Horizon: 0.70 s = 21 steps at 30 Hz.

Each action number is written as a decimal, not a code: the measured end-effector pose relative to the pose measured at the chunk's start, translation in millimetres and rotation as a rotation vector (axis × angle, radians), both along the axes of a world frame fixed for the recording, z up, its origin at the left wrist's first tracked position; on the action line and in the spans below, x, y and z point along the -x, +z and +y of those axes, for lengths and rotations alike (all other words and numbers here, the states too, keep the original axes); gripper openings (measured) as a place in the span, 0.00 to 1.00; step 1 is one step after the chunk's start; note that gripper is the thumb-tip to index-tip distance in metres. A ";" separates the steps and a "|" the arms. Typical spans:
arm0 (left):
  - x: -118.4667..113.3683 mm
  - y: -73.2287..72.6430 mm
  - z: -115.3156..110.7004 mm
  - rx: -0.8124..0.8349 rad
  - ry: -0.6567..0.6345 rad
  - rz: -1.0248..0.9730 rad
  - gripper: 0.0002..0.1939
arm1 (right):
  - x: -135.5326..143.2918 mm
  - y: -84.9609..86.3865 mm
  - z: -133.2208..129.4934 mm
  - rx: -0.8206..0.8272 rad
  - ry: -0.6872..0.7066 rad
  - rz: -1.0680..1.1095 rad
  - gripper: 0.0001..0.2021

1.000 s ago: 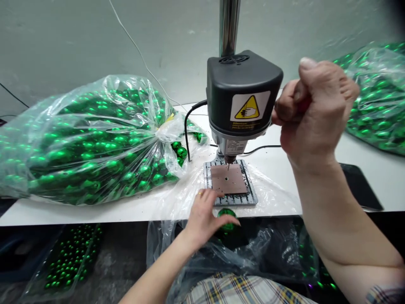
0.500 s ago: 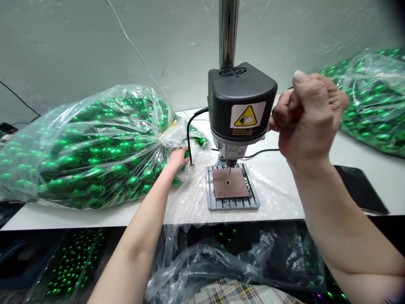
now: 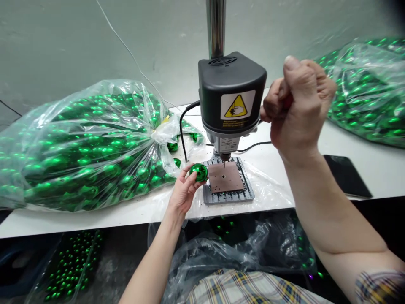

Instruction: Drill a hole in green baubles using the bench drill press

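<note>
Between the thumb and fingers of my left hand (image 3: pixel 186 188) is a shiny green ball (image 3: pixel 198 172), just left of the drill press base (image 3: pixel 228 196). A brown square plate (image 3: pixel 226 177) with a dark hole lies on that base, under the thin bit of the black drill head (image 3: pixel 232 93). My right hand (image 3: pixel 300 103) is raised at the right side of the head, its fingers curled closed; what they grip is hidden. At the left, the clear bag (image 3: pixel 95 147) full of green balls has its mouth open towards the drill, with a few balls inside the opening.
Another bag of green balls (image 3: pixel 370 97) lies at the right back. A flat black object (image 3: pixel 347 176) rests near the right front edge of the white table (image 3: pixel 379 169). Clear plastic (image 3: pixel 221 261) hangs below the front edge. A black cable loops left of the drill.
My left hand has come out of the bag's mouth and moved right and nearer, now with a green ball in it. My right hand keeps its closed pose; the view has shifted slightly.
</note>
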<state>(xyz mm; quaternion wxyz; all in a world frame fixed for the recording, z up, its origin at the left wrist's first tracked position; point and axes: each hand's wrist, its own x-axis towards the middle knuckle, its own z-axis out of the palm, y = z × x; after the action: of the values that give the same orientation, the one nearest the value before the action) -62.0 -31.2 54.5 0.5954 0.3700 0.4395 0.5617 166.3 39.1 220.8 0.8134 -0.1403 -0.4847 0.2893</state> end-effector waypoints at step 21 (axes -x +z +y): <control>-53.3 -34.6 32.8 -0.317 -0.059 0.631 0.28 | 1.2 0.4 -3.1 0.058 -0.090 -0.110 0.30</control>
<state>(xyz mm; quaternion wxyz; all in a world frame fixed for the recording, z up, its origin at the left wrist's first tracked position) -8.7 1.7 19.9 0.3815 0.6258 0.4984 0.4632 165.2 36.0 221.1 0.7934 -0.2012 -0.5132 0.2584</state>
